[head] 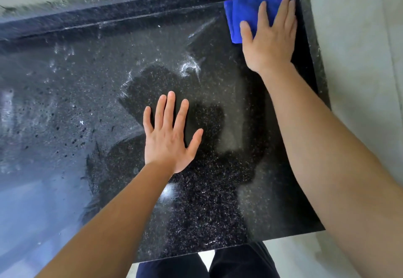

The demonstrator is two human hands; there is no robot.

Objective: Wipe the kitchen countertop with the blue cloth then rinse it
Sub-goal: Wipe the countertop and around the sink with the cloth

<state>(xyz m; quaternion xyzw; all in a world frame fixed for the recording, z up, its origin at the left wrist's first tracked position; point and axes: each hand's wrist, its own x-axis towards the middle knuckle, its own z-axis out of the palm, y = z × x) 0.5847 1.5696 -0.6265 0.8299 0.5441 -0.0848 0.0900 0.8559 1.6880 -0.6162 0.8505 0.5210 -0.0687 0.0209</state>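
The black speckled bench (pixel 65 107) fills most of the view. Its left part runs out of frame and is washed pale by glare and wet streaks, so the surface there is hard to read, while the middle is darker and clearer. A raised ledge (pixel 130 10) of the same stone runs along the far edge, blurred, and a similar strip lines the right edge. A pale wall (pixel 362 44) stands behind and to the right, cut off by the frame. Two bare forearms (pixel 327 157) reach in from the bottom, their upper parts out of view. Below the bench's near edge, dark trousers (pixel 239 262) show only in part, with a sliver of light floor (pixel 206 256) between the legs. The left hand (pixel 170 138) lies palm down near the middle of the bench, its grip apart, with the fingers straight, spread and holding nothing. Whether the palm bears on the stone or only hangs just over it cannot be told. The right hand (pixel 270 38) is at the far right corner, its grip likewise apart, with straight fingers laid flat on the blue cloth (pixel 242 14). The cloth lies folded on the bench in that corner, close against the ledge. Its right part is hidden under the hand and its far tip is blurred.
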